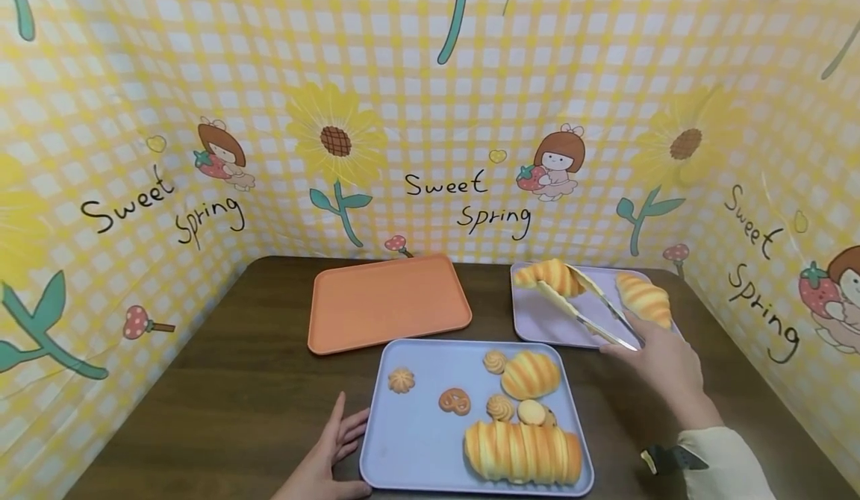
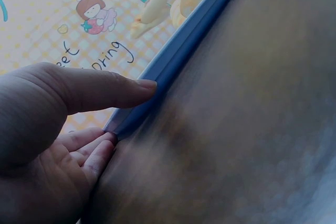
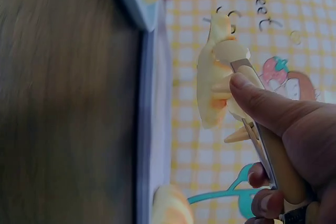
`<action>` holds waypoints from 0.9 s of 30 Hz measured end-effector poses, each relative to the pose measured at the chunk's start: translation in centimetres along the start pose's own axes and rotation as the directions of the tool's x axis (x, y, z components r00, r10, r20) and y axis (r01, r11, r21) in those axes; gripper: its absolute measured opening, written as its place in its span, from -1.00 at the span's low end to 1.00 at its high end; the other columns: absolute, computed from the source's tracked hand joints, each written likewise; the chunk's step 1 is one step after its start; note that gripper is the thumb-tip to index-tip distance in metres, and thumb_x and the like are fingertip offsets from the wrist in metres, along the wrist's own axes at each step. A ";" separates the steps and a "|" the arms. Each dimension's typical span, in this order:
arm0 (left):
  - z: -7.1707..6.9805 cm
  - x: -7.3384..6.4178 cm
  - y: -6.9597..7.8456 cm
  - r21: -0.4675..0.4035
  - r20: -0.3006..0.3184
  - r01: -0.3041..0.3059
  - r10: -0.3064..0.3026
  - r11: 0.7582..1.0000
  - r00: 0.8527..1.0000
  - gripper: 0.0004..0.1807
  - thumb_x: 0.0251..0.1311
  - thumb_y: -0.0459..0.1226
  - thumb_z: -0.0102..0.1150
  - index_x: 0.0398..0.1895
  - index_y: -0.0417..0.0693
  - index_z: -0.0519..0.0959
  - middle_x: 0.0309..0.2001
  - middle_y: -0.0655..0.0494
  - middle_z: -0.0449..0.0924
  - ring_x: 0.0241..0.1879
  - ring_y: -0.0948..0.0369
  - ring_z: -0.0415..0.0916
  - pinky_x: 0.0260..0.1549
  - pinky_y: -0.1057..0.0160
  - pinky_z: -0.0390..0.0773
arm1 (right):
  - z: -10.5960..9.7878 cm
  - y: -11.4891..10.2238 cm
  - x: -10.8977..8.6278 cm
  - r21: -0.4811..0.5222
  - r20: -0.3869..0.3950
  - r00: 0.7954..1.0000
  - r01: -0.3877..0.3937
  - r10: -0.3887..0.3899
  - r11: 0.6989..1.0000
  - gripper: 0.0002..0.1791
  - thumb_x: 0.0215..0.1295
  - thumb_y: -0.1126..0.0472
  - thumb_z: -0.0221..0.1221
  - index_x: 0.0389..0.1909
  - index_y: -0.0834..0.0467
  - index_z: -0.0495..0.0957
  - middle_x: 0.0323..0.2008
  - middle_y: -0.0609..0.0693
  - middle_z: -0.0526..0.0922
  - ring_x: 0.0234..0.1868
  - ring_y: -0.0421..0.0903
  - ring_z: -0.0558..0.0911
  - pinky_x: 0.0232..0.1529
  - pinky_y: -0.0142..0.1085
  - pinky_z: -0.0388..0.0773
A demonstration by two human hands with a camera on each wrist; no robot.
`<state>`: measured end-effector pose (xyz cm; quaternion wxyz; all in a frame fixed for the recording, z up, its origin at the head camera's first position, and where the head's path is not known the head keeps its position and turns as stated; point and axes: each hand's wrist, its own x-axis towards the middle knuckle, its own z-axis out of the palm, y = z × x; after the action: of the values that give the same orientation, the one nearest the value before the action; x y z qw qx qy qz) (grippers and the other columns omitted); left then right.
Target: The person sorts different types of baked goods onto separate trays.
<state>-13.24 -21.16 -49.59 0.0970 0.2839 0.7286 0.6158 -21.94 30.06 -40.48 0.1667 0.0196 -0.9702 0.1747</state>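
My right hand [image 1: 665,362] grips metal tongs [image 1: 563,304] with pale tips. Between the tips is a croissant-shaped bread [image 1: 551,275], over the left part of the purple tray [image 1: 544,326]. The right wrist view shows this bread [image 3: 206,98] raised, the thumb pressing along the tongs [image 3: 281,163]. Another striped bread [image 1: 643,300] lies at that tray's right side. My left hand [image 1: 325,451] touches the left edge of the blue tray [image 1: 416,440]. In the left wrist view its thumb [image 2: 118,88] lies straight at the rim, the fingers beside it.
On the blue tray are a long striped loaf [image 1: 524,452], a rounder bread [image 1: 531,375], a pretzel-shaped cookie [image 1: 455,401], a flower-shaped cookie [image 1: 402,380] and several other cookies. An orange tray [image 1: 390,302] lies behind. Patterned yellow cloth [image 1: 437,112] surrounds the dark table [image 1: 222,395].
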 end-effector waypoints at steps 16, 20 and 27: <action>-0.2 0.0 -0.2 -0.025 0.015 0.039 -0.038 0.999 0.999 0.36 0.16 -0.38 0.37 0.36 -0.43 -0.74 0.31 -0.81 -0.16 0.21 0.67 0.15 0.07 0.47 0.34 | 0.0 3.3 2.0 -0.057 0.108 0.987 -0.116 0.122 0.992 0.05 0.04 -0.42 0.31 0.37 0.24 0.37 -0.01 0.60 0.49 -0.29 0.48 0.57 -0.54 0.06 0.42; -0.1 0.0 -0.2 -0.035 0.020 0.049 -0.049 0.998 0.999 0.33 0.19 -0.40 0.35 0.35 -0.44 -0.75 0.31 -0.82 -0.16 0.20 0.68 0.15 0.07 0.46 0.35 | 0.0 3.8 2.3 -0.059 0.130 0.982 -0.127 0.134 0.990 0.08 0.03 -0.46 0.29 0.38 0.23 0.35 0.00 0.62 0.47 -0.28 0.50 0.56 -0.54 0.05 0.43; -0.1 0.1 0.1 -0.039 0.012 0.075 -0.075 0.996 0.997 0.34 0.20 -0.39 0.36 0.36 -0.43 -0.74 0.33 -0.80 -0.16 0.19 0.69 0.16 0.07 0.46 0.34 | 0.1 4.3 3.2 -0.072 0.138 0.979 -0.143 0.152 0.987 0.11 0.01 -0.49 0.27 0.39 0.24 0.33 -0.01 0.65 0.45 -0.23 0.53 0.55 -0.52 0.07 0.45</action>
<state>-13.32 -21.19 -49.44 0.1293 0.2576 0.7259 0.6245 -25.37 34.10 -40.96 0.0839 -0.0450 -0.9834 0.1546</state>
